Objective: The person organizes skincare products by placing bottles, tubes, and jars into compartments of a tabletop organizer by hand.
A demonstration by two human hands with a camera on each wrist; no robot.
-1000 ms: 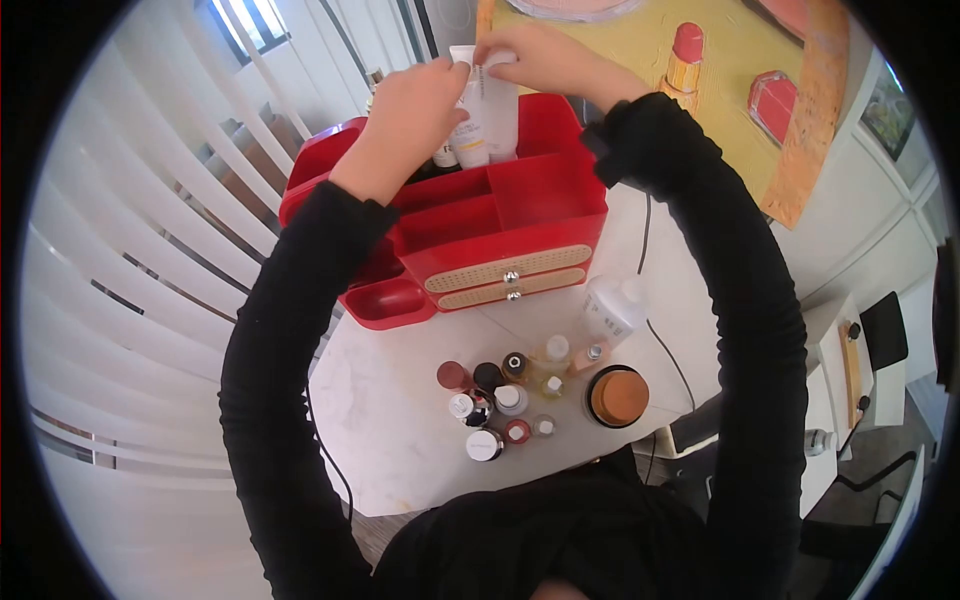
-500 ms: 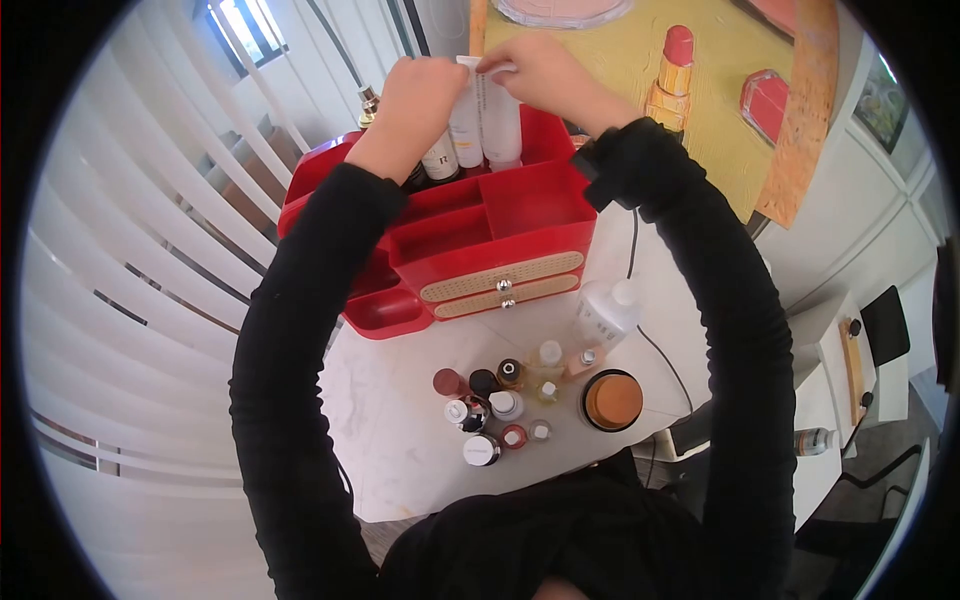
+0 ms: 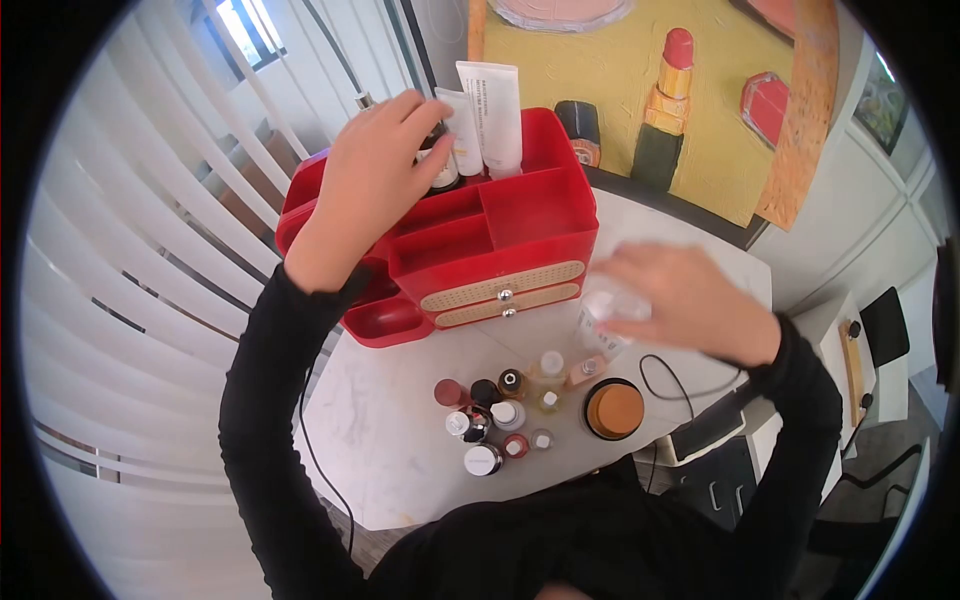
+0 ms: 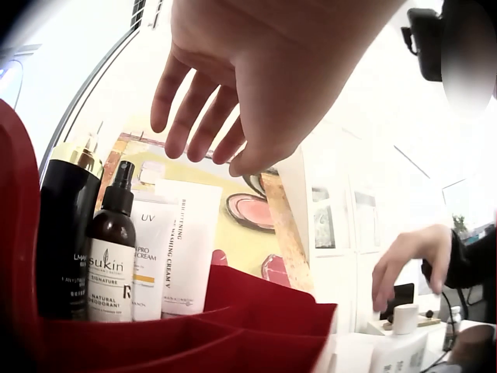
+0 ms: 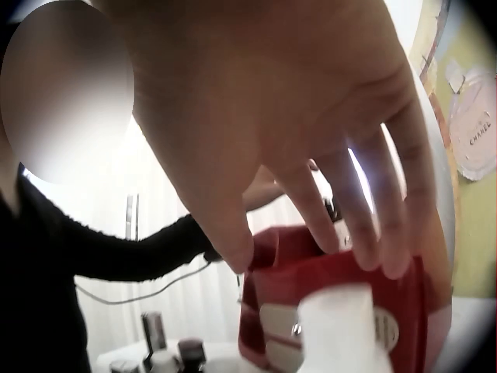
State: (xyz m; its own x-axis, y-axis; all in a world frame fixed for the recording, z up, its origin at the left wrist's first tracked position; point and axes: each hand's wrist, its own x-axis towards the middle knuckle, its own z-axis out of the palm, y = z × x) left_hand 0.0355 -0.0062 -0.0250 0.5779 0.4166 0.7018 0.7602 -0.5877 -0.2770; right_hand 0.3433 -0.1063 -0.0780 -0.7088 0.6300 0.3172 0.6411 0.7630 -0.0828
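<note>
A red organizer (image 3: 540,215) with two drawers stands on the white marble table (image 3: 400,460). Its back compartment holds two white tubes (image 3: 490,115), a dark spray bottle (image 4: 112,256) and a black bottle (image 4: 66,233). My left hand (image 3: 428,130) hovers just above those bottles with its fingers relaxed, holding nothing. My right hand (image 3: 630,290), blurred, is spread over a white pump bottle (image 3: 603,322) on the table to the right of the organizer. In the right wrist view the fingers (image 5: 365,202) hang above the bottle's cap (image 5: 342,326) without gripping it.
Several small bottles and jars (image 3: 495,405) are clustered in front of the organizer, with a round brown-lidded jar (image 3: 615,408) beside them. A cable (image 3: 670,385) loops at the right table edge. A lipstick painting (image 3: 660,90) leans behind, and blinds (image 3: 130,250) hang at the left.
My right hand has left the white tubes and dropped to the white pump bottle on the table. My left hand released the tubes and stays over the organizer's back compartment.
</note>
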